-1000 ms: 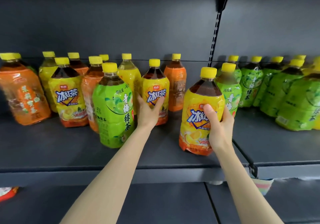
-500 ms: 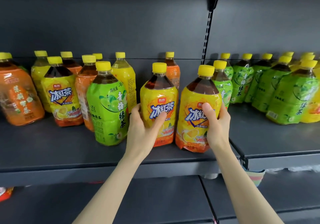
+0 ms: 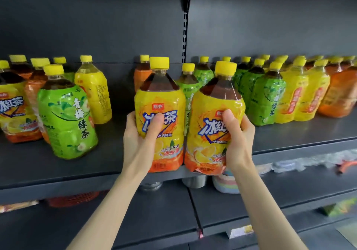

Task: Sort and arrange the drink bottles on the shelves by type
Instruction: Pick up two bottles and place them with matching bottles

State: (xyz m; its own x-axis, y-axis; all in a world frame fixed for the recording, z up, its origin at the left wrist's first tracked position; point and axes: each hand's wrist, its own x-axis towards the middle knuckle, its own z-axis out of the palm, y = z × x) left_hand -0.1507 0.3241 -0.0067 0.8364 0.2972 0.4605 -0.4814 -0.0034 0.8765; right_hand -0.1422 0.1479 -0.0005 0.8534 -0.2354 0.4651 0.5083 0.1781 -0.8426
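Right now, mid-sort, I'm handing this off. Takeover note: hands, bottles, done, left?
Hands: left hand grips a yellow iced-tea bottle; right hand grips a second iced-tea bottle. The two are side by side at the front edge of the shelf.
Done: green bottles mostly grouped on the right section.
To do: left section mixed, with a lone green bottle, a third iced-tea bottle and orange bottles together.

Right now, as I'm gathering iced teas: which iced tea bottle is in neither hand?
The iced tea bottle at the far left edge, beside the front green tea bottle; the left hand and right hand each grip one other.
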